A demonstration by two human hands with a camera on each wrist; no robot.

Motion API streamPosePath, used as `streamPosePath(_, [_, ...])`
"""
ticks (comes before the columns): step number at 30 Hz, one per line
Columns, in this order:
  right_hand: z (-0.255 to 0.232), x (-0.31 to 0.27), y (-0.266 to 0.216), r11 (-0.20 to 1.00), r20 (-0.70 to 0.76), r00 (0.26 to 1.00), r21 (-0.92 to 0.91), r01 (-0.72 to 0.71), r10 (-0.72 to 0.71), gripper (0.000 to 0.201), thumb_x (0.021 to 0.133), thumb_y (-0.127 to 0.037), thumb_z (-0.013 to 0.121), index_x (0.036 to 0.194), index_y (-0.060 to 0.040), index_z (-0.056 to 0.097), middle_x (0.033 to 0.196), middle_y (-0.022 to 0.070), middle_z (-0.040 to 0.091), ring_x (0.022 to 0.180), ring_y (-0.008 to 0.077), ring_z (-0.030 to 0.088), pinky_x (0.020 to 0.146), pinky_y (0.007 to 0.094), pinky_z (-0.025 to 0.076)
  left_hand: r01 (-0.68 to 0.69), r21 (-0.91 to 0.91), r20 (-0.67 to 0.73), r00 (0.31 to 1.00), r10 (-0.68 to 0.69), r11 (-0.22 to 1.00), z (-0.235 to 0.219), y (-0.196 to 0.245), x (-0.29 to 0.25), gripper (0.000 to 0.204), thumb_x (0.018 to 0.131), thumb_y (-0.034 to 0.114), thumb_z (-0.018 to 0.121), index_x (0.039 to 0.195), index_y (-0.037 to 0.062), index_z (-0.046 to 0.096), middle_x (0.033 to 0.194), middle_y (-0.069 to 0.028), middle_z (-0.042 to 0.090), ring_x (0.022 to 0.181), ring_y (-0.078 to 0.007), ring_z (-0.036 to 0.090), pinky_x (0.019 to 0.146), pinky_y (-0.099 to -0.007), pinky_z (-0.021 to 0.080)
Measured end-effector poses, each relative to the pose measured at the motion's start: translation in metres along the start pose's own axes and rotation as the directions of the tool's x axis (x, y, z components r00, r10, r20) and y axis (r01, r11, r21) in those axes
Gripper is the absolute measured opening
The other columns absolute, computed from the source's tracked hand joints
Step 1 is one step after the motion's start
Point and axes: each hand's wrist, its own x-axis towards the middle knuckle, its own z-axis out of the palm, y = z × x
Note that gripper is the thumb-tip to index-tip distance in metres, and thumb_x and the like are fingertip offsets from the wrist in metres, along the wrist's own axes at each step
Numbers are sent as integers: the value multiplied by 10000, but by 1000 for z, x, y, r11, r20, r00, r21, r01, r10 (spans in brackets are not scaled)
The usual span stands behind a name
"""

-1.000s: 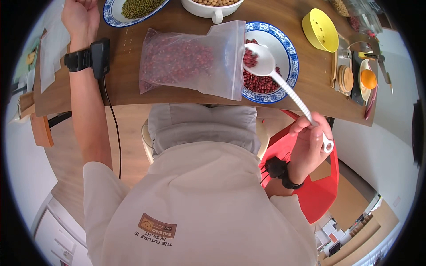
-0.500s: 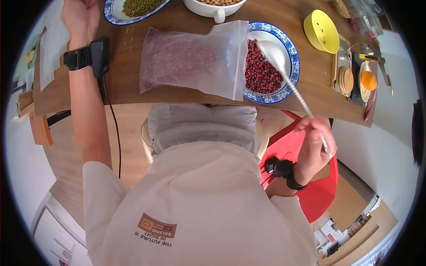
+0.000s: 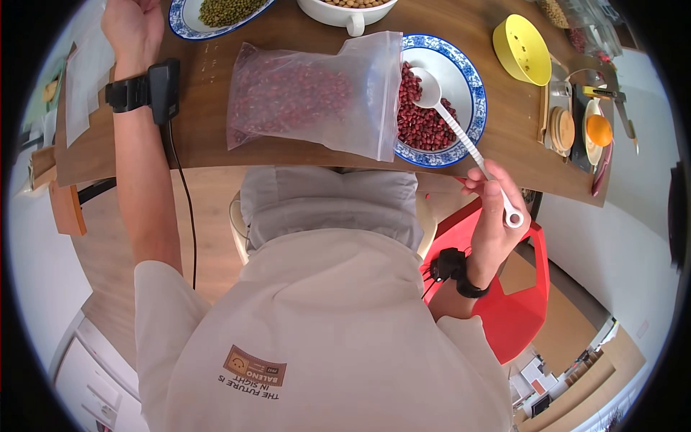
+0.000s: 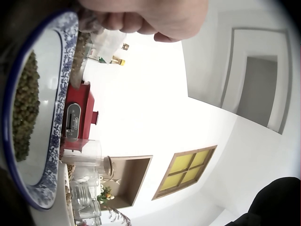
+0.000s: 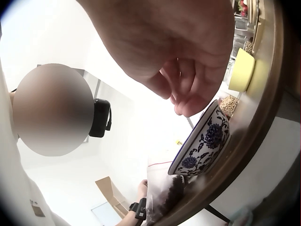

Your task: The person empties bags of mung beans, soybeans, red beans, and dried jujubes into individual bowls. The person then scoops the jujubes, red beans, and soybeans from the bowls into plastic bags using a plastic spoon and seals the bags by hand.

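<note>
Beans (image 3: pixel 426 132) in blue-rimmed bowl (image 3: pixel 479 101) and plastic bag (image 3: pixel 302 93)

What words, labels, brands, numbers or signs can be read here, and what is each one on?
"BALENO": on the brown patch of the shirt, upside down in the head view.
"THE FUTURE IS IN SIGHT": on the shirt next to the patch, also upside down.
Too small to read: the tiny print on the patch; the marking on the panel of the red appliance.
</note>
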Motion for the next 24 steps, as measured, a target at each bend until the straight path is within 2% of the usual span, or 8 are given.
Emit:
streamPosePath(11, [-5,-6,-7,966,-81,996,248,67,-48,433,1038,-262,654,1244,119,644,935,201,723,743,262,685,662,385,583,-29,13,6,1000,29,999,-13,-2,6,278,1090,185,510,820,119,509,606,54,228,519,-84,221,498,-270,218])
streamPosePath(12, [-2,-7,-11,959,-43,997,275,70,-61,421,1034,-249,655,1234,122,646,926,208,723,745,268,691,667,388,584,278,-467,182,959,-217,839,-57,-12,37,278,1088,187,512,818,120,508,606,54,229,519,-83,222,498,-270,217])
streamPosePath(13, [4,-8,-16,955,-14,997,286,72,-71,393,1028,-230,660,1216,114,657,916,208,725,745,267,694,677,390,587,543,-746,443,837,-320,387,-94,-21,63,279,1087,189,514,817,122,506,606,55,230,518,-82,223,497,-270,215])
streamPosePath(14, [10,-8,-20,962,29,997,265,67,-77,374,1023,-218,664,1209,106,664,910,208,725,749,268,697,684,387,587,544,-745,445,837,-320,386,-118,-28,82,279,1087,189,514,817,122,506,606,55,230,518,-82,223,497,-270,215])
streamPosePath(19, [25,-2,-31,987,267,950,26,159,-160,217,979,-131,693,1065,62,744,923,176,713,794,253,700,692,350,553,500,-705,400,866,-299,503,-148,-36,107,280,1087,189,514,814,123,503,608,56,229,519,-81,224,496,-268,213])
streamPosePath(20, [24,-2,-31,987,268,950,27,158,-160,217,979,-131,693,1065,62,744,923,176,713,794,253,700,692,350,553,499,-705,400,867,-299,503,-33,5,-1,280,1087,189,514,814,123,503,608,56,229,519,-81,224,496,-268,213])
streamPosePath(22, [19,-1,-30,976,278,937,17,217,-213,195,964,-133,708,1016,47,762,950,168,707,784,245,695,692,341,540,-6,-8,46,999,6,1000,-6,0,3,280,1088,187,513,815,123,503,611,55,229,521,-83,224,499,-267,216])
streamPosePath(24, [7,-4,-26,975,216,951,40,219,-222,200,970,-130,703,1041,50,754,959,168,708,790,241,693,699,343,543,-6,-9,40,999,6,1000,-2,1,1,279,1088,184,513,817,121,504,612,54,228,523,-84,225,501,-267,217])
